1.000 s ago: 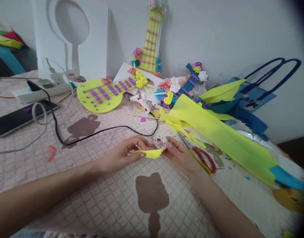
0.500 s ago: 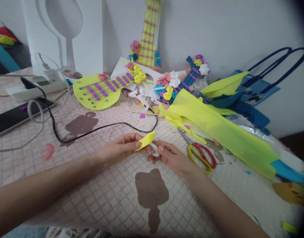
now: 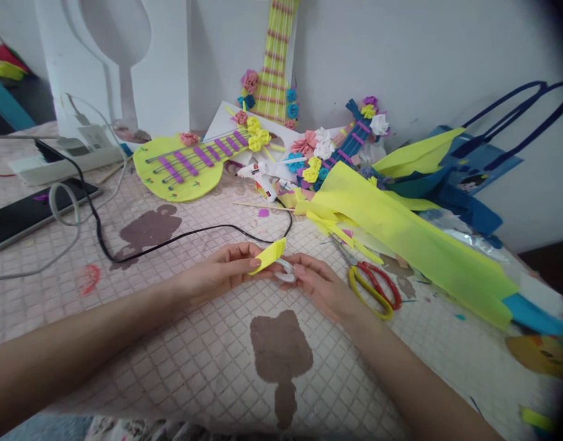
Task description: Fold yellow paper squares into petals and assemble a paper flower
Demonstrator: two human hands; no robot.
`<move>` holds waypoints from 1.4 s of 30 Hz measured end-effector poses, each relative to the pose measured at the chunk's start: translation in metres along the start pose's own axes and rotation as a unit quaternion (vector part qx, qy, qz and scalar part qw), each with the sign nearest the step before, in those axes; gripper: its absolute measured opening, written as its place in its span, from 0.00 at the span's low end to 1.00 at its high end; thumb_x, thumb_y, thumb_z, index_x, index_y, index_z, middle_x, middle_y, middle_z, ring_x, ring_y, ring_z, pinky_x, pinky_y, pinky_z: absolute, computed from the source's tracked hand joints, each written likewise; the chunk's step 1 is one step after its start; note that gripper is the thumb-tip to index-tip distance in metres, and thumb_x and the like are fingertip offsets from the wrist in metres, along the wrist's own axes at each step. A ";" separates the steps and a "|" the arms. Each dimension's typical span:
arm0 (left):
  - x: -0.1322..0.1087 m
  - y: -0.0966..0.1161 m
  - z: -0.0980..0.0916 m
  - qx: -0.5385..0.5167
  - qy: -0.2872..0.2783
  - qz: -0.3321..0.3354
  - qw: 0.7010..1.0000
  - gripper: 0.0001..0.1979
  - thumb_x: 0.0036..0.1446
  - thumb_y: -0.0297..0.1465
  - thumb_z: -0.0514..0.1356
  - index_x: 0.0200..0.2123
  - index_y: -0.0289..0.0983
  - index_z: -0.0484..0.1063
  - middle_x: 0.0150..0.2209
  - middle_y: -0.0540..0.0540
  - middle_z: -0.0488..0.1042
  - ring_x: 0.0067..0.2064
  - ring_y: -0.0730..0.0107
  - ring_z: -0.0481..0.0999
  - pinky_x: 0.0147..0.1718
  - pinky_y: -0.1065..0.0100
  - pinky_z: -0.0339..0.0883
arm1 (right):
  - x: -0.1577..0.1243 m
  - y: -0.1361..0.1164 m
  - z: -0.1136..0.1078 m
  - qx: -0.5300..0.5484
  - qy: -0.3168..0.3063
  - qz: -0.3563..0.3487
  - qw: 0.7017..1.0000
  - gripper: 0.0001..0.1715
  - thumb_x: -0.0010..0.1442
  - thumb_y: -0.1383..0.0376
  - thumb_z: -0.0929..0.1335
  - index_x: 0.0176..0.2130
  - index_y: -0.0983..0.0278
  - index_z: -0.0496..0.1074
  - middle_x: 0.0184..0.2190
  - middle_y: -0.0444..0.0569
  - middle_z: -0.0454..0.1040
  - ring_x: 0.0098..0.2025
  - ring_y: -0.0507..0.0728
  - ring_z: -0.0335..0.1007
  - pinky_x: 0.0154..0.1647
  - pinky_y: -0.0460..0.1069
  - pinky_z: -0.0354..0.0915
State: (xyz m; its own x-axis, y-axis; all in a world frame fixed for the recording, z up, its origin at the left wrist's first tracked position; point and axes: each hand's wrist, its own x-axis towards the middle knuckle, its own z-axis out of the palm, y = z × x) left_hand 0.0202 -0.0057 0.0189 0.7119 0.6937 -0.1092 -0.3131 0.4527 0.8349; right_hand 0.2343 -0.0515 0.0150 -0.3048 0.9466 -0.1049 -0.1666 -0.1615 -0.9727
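Observation:
My left hand (image 3: 239, 264) pinches a small folded strip of yellow paper (image 3: 269, 256) between thumb and fingers, its free end pointing up and right. Just right of it, my right hand (image 3: 321, 283) closes its fingertips on a small whitish loop (image 3: 288, 277), which looks like a ring or a bent band. The loop sits against the lower edge of the yellow strip, and my fingers partly cover it. Both hands are held above the checked tablecloth (image 3: 207, 349). Scissors (image 3: 375, 288) with red and yellow handles lie to the right of my right hand.
A white glue gun (image 3: 261, 179) lies ahead, its black cord (image 3: 193, 233) crossing the table leftward. Yellow paper guitar (image 3: 177, 177), blue paper guitar (image 3: 348, 147) and large yellow sheet (image 3: 414, 245) lie behind. At left are a phone (image 3: 33, 211) and power strip (image 3: 56, 166).
The right fingers have shifted on the whitish loop, which now shows more of its rounded outline. The yellow strip stays in my left hand, almost unmoved.

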 end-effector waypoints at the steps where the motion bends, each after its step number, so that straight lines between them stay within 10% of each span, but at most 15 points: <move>1: 0.000 0.000 0.000 0.000 0.007 0.003 1.000 0.08 0.53 0.29 0.65 0.34 0.34 0.69 0.41 0.44 0.77 0.49 0.61 0.75 0.55 0.58 0.64 | 0.000 -0.001 0.000 -0.018 0.026 -0.019 0.999 0.12 0.59 0.56 0.67 0.39 0.59 0.75 0.43 0.47 0.76 0.42 0.55 0.71 0.42 0.51 0.66; 17: 0.001 -0.002 0.000 -0.007 0.006 -0.001 1.000 0.06 0.54 0.27 0.64 0.34 0.33 0.70 0.43 0.44 0.77 0.51 0.64 0.74 0.59 0.58 0.59 | -0.002 -0.011 0.001 -0.227 0.131 -0.100 0.960 0.08 0.57 0.59 0.69 0.32 0.61 0.72 0.29 0.44 0.73 0.31 0.52 0.66 0.33 0.48 0.62; 34: 0.002 -0.004 0.002 -0.142 0.013 -0.081 0.987 0.07 0.56 0.24 0.61 0.40 0.29 0.71 0.47 0.38 0.75 0.52 0.62 0.74 0.56 0.66 0.63 | -0.006 -0.010 0.008 -0.428 0.175 -0.347 0.816 0.08 0.60 0.73 0.63 0.35 0.61 0.69 0.35 0.47 0.71 0.40 0.54 0.68 0.42 0.51 0.65; 42: 0.002 -0.008 0.010 -0.205 0.039 -0.090 0.974 0.04 0.56 0.21 0.59 0.36 0.26 0.73 0.42 0.38 0.78 0.49 0.61 0.76 0.49 0.72 0.70 | -0.001 -0.006 0.014 -0.291 0.207 -0.331 0.873 0.06 0.62 0.71 0.63 0.35 0.61 0.68 0.34 0.45 0.70 0.38 0.52 0.67 0.41 0.50 0.64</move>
State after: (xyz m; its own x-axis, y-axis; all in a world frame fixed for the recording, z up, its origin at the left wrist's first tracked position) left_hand 0.0300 -0.0134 0.0175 0.7336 0.6151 -0.2888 -0.4234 0.7462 0.5138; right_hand 0.2223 -0.0556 0.0237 0.0633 0.8182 0.5714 0.3641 0.5142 -0.7765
